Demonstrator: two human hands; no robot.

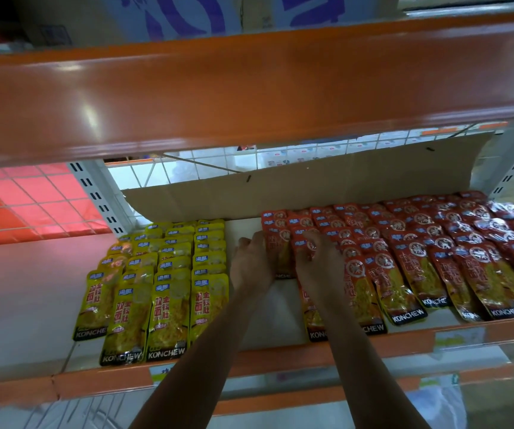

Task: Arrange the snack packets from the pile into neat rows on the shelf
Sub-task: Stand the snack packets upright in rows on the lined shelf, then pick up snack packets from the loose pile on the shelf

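Observation:
Red snack packets point(410, 252) lie in overlapping rows across the right half of the white shelf point(26, 292). Yellow packets point(162, 283) of the same brand fill several rows left of centre. Between the two groups runs a bare strip of shelf. My left hand point(251, 261) holds the left edge of the leftmost red row point(276, 243), fingers curled round the packets. My right hand point(316, 261) pinches red packets in the neighbouring row. Both forearms reach in from below.
An orange beam point(249, 88) of the shelf above hangs low over the packets. A brown cardboard sheet point(311, 187) stands along the back. A wire grid point(42, 199) and a perforated upright point(97, 196) close the left rear. An orange lip point(280, 360) edges the shelf front.

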